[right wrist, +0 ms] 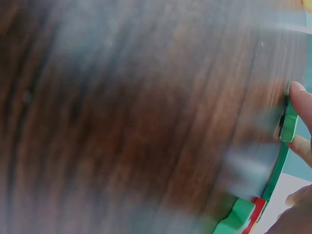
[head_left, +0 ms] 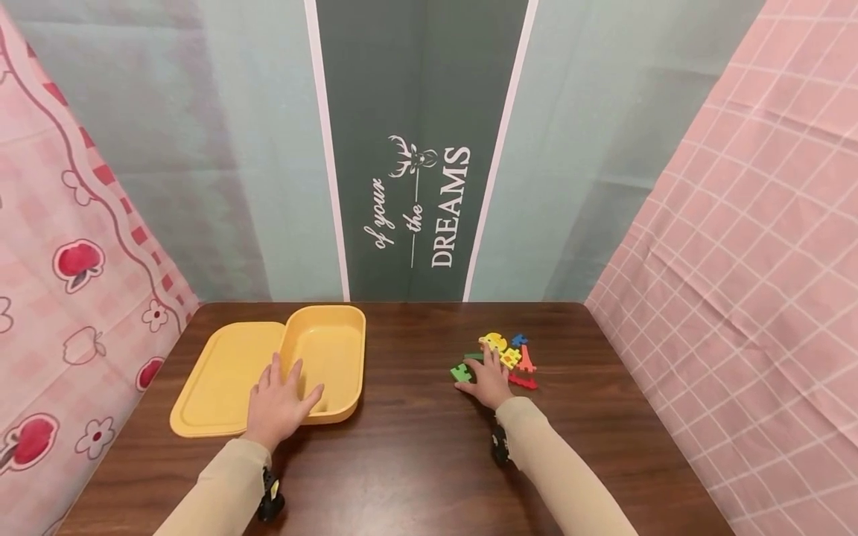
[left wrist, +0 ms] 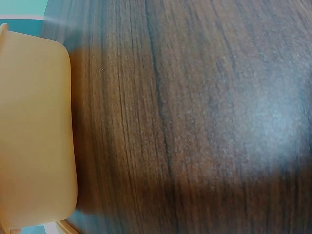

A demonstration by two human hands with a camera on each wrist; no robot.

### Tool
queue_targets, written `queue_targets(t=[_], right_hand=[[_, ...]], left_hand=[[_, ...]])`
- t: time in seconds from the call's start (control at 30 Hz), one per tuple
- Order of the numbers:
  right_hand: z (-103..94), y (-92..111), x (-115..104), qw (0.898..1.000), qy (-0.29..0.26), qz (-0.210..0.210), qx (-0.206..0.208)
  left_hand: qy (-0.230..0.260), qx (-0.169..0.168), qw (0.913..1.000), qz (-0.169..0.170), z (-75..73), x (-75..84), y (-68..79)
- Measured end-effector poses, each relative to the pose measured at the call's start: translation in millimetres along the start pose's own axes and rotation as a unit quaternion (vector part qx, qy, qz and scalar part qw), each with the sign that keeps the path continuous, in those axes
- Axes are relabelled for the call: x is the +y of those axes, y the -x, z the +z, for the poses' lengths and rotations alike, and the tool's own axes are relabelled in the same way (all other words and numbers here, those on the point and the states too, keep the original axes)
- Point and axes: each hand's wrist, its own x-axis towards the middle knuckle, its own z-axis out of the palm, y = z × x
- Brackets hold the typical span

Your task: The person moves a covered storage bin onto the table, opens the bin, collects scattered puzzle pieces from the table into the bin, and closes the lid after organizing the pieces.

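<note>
1. The green puzzle piece (head_left: 460, 374) was at the near-left edge of the small cluster; whether it lay flat on the desk (head_left: 402, 476) or was slightly raised, you could not tell.
2. Your right hand (head_left: 489, 383) had it pinched: in the right wrist view, the thumb sat against one edge and a finger against the opposite one. How firm that pinch was did not show.
3. It looked light, stiff and thin, probably smooth plastic, so likely hardy but inclined to skid under a fingertip. The notched sides seemed the best hold, taken between thumb and forefinger rather than pressed from above.
4. Just beyond it lay a dark green strip (head_left: 474, 356), partly under your fingers.
5. Around that hand were a yellow rounded piece (head_left: 494, 342), a yellow square piece (head_left: 511, 359), a blue piece (head_left: 519, 340), a coral tapered piece (head_left: 526, 360) and a red strip (head_left: 523, 382).
6. Well apart to the left, your left hand (head_left: 276, 406) was spread and gripped nothing, above where a yellow box (head_left: 335, 417) met a flat yellow lid (head_left: 214, 380). Whether it touched either was unclear.
7. Behind the desk hung a grey-green cloth (head_left: 570, 112) with lettering, flanked by pink cloths.
</note>
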Motion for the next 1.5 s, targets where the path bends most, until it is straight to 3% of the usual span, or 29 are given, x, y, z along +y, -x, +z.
queue_targets(t=[0.5,1.17,1.5], right_hand=[[-18.9,7,4,0.999,-0.031,-0.014,0.008],[-42.3,13,-11,0.998,-0.004,-0.045,0.045],[-50.2,14,-14,0.997,-0.01,-0.056,0.043]], left_hand=[[0.0,0.005,0.9999,0.01,0.2,1.1,-0.4],[0.001,0.009,0.9999,0.013,3.3,-1.9,-0.7],[0.003,0.008,0.9998,0.018,0.8,-1.0,2.0]])
